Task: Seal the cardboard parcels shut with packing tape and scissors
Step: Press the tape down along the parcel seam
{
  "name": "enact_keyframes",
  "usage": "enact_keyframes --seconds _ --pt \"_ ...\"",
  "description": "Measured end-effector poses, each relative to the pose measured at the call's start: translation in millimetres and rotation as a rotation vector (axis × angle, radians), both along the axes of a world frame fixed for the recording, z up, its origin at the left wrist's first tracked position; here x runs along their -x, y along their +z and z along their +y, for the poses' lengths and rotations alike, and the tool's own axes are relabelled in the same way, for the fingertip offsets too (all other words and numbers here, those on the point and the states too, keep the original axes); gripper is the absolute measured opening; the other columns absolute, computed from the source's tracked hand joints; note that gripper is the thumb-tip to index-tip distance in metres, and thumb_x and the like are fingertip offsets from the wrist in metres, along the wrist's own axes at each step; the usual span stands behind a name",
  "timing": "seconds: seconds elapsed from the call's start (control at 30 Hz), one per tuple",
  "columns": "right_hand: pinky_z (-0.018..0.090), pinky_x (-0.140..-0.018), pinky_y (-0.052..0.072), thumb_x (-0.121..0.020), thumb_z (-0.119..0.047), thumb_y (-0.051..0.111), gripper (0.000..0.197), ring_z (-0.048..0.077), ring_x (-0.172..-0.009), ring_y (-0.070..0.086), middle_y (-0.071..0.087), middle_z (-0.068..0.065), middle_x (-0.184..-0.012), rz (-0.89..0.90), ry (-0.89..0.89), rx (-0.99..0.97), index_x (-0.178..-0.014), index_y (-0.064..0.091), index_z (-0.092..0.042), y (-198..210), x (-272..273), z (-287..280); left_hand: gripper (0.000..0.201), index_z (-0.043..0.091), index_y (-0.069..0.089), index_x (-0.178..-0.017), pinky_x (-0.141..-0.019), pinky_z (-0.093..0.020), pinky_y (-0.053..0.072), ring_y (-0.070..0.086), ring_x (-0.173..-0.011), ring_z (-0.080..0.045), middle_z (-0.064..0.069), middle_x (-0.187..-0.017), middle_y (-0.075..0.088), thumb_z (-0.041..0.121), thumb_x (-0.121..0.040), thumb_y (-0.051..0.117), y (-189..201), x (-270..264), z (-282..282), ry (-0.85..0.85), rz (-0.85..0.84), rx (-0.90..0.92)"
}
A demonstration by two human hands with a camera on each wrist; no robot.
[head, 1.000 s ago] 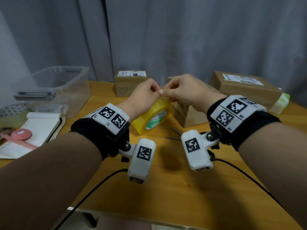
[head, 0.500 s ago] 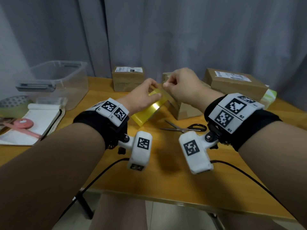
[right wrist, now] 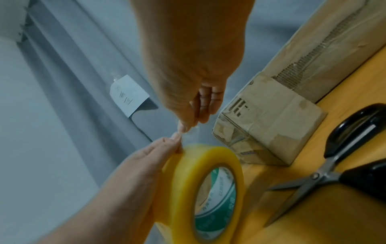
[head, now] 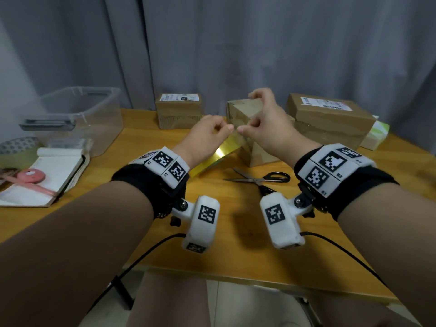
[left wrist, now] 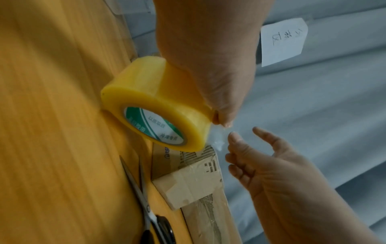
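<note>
Yellow translucent packing tape, a wide roll with a green-and-white printed core [left wrist: 155,105], is held up off the wooden table [head: 236,251] by the left hand [head: 207,138], whose fingers are curled over the roll's outer band while the thumb and forefinger close at the top edge. The roll is seen below and behind that hand in the head view, its face tilted toward the scissors. A clear strip of peeled tape end [right wrist: 189,133] is stretched from the roll's top edge, and it is pinched between thumb and forefinger of the right hand [head: 266,128], the other fingers being loosely curled (the strip is almost invisible against the grey curtain). The two pinching fingertips are brought close together, nearly touching, just above the roll. Directly behind the hands a small brown cardboard parcel with old tape on its corners [head: 247,114] is seen standing on the table, and it is touched by neither hand. Black-handled steel scissors [head: 262,179] are left lying flat on the table just in front of that parcel, blades slightly parted. Two further brown cardboard parcels with white labels are set along the back edge, one at the left [head: 179,112] and a larger one at the right [head: 330,121].
</note>
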State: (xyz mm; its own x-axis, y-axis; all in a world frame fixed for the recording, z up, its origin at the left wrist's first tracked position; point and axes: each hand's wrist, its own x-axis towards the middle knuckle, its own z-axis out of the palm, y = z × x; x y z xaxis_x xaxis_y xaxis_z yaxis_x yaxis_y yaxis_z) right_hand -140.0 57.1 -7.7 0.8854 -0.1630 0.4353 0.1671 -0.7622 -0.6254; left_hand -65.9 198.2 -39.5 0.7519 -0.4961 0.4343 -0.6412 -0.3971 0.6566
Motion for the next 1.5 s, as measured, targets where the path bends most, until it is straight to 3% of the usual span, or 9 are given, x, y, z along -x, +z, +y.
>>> enact_keyframes --seconds 0.13,0.33,0.67,0.8,0.9,1.03,1.17,1.33,1.5 --pt "0.022 -0.063 0.044 -0.086 -0.004 0.066 0.023 0.004 -0.064 0.05 0.053 -0.008 -0.071 -0.044 0.079 0.041 -0.08 0.051 -0.021 -5.5 -2.0 -3.6 0.021 0.012 0.053 -0.083 -0.061 -0.02 0.029 0.042 -0.079 -0.011 0.004 -0.083 0.043 0.028 -0.097 0.05 -1.4 1.1 -2.9 0.017 -0.048 -0.017" --pt "0.016 -0.073 0.046 -0.089 -0.014 0.067 0.022 0.005 -0.079 0.054 0.061 -0.002 -0.088 0.003 0.017 -0.049 -0.11 0.067 -0.011 -15.7 -5.4 -9.6 0.017 0.017 0.051 -0.089 -0.073 -0.022 0.031 0.045 -0.089 -0.014 0.0 -0.096 0.044 0.031 -0.098 0.047 -6.3 4.7 -2.5 0.007 -0.092 -0.065" --pt "0.014 -0.067 0.037 -0.09 -0.022 0.065 0.017 0.0 -0.071 0.048 0.054 -0.012 -0.076 0.082 0.03 0.145 -0.1 0.074 -0.012 -16.7 -5.2 -13.0 0.024 0.011 0.056 -0.1 -0.075 -0.025 0.037 0.047 -0.09 -0.014 0.001 -0.1 0.046 0.032 -0.099 0.044 -7.3 8.3 -0.1 -0.029 -0.18 -0.168" --pt "0.028 -0.088 0.037 -0.091 -0.032 0.061 0.02 0.013 -0.095 0.041 0.042 0.001 -0.095 0.131 -0.053 0.328 -0.088 0.073 -0.016 -11.3 -4.7 -14.0 0.025 0.01 0.057 -0.1 -0.07 -0.019 0.03 0.045 -0.088 -0.012 0.001 -0.1 0.047 0.034 -0.097 0.048 -2.6 8.0 3.1 -0.034 -0.244 -0.216" --pt "0.027 -0.064 0.042 -0.097 -0.035 0.053 0.031 0.01 -0.068 0.048 0.052 -0.002 -0.073 0.216 -0.049 0.349 -0.087 0.071 -0.011 -8.3 -8.3 -11.6 0.024 0.012 0.056 -0.097 -0.072 -0.02 0.032 0.046 -0.086 -0.013 0.001 -0.1 0.045 0.035 -0.096 0.05 1.1 4.7 9.7 0.008 -0.263 -0.243" --pt "0.03 -0.057 0.036 -0.101 -0.035 0.042 0.039 0.025 -0.073 0.053 0.055 0.004 -0.069 0.166 -0.13 0.302 -0.077 0.061 -0.013 -13.3 -15.1 -25.5 0.029 0.008 0.055 -0.099 -0.078 -0.029 0.043 0.053 -0.086 -0.019 -0.004 -0.105 0.046 0.036 -0.096 0.049 3.0 -13.2 30.9 0.147 -0.241 -0.254" --pt "0.038 -0.092 0.041 -0.095 -0.04 0.051 0.029 0.026 -0.109 0.047 0.051 0.007 -0.113 0.008 -0.311 0.43 -0.109 0.061 -0.017 -19.8 -27.3 -33.4 0.035 0.003 0.051 -0.108 -0.074 -0.038 0.044 0.056 -0.086 -0.03 -0.01 -0.111 0.043 0.036 -0.098 0.045 -4.2 -34.7 43.5 0.247 -0.286 -0.452" --pt "0.047 -0.105 0.032 -0.086 -0.062 0.052 0.066 0.03 -0.127 0.041 0.045 0.011 -0.134 0.211 -0.378 0.521 -0.132 0.042 -0.016 -19.7 -52.6 -32.8 0.037 0.002 0.039 -0.113 -0.064 -0.038 0.037 0.051 -0.08 -0.031 -0.013 -0.114 0.039 0.034 -0.096 0.05 -17.3 -41.2 30.7 0.229 -0.279 -0.721" --pt "0.049 -0.116 0.017 -0.093 -0.036 0.049 0.059 0.025 -0.14 0.029 0.036 0.001 -0.151 0.328 -0.221 0.618 -0.148 0.03 -0.024 -22.2 -63.1 -55.7 0.043 0.008 0.034 -0.116 -0.074 -0.036 0.041 0.049 -0.09 -0.029 -0.015 -0.121 0.037 0.038 -0.093 0.055 -21.3 -45.6 18.4 0.224 -0.107 -0.914"
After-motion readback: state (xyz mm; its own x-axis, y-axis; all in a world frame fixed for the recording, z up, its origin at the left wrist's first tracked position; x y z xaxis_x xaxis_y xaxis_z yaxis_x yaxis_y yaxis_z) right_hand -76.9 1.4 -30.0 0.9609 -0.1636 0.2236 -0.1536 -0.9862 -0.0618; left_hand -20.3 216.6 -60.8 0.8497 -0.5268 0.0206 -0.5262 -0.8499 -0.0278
